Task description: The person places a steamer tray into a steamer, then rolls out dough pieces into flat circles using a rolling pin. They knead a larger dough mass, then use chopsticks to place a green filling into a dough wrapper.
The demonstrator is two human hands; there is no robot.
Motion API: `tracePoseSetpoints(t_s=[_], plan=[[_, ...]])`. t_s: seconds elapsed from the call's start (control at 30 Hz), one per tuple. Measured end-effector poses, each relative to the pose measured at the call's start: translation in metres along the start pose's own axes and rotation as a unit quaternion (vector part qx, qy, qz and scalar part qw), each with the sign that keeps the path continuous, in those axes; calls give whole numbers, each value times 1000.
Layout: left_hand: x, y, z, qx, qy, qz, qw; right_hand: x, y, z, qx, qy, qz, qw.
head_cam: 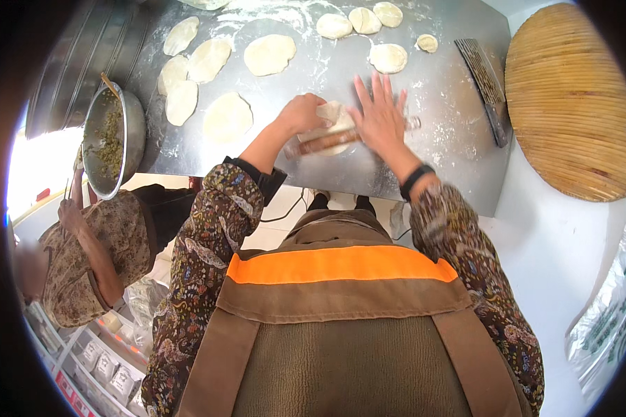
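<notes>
On the floured metal table (182, 151), a wooden rolling pin (326, 143) lies across a piece of dough (339, 121). The fingers of my left hand (305, 113) grip the upper left edge of that dough. My right hand (381, 115) rests flat over the pin's right part, palm down with its fingers spread. Flattened dough rounds lie about the table, among them one (228, 118) to the left and one (269, 54) farther back. Beyond my right hand are another round (388, 58) and a small dough piece (426, 43).
A metal bowl (135, 130) of chopped green filling stands at the table's left edge, a wooden handle in it. To the right lie a wide-bladed knife (482, 78) and a round slatted wooden board (568, 104). Another person (104, 234) is at the lower left, holding a thin tool.
</notes>
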State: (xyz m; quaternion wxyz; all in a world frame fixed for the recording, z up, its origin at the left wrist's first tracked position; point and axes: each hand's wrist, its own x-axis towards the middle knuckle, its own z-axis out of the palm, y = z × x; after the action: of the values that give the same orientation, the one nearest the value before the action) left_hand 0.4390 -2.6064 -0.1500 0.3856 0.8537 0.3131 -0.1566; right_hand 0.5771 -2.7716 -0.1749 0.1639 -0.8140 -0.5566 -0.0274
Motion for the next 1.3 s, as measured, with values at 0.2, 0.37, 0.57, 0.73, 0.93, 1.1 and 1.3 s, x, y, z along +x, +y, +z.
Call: tracePoseSetpoints(t_s=[0.2,0.37,0.57,0.73,0.93,1.1,1.3], plan=[[-65,-27,-18,-256,24,14,966,-94,-13,-68,102,-146,-44,983],[-109,-103,-93,-403,191,-1,895,-99,3,-74,121,-129,-57,983],[-150,-185,-79,78,460,-149,872,-101,6,-83,131,-102,-24,986],[-124,-125,-5,75,435,-56,896,-100,21,-92,120,-62,48,990],[-4,34,-24,70,209,109,969,-102,59,-96,86,-53,75,992],[99,138,-26,133,165,4,977,-100,80,-96,99,-67,54,991],[158,151,-15,52,150,-35,987,-97,89,-87,156,-88,19,984]])
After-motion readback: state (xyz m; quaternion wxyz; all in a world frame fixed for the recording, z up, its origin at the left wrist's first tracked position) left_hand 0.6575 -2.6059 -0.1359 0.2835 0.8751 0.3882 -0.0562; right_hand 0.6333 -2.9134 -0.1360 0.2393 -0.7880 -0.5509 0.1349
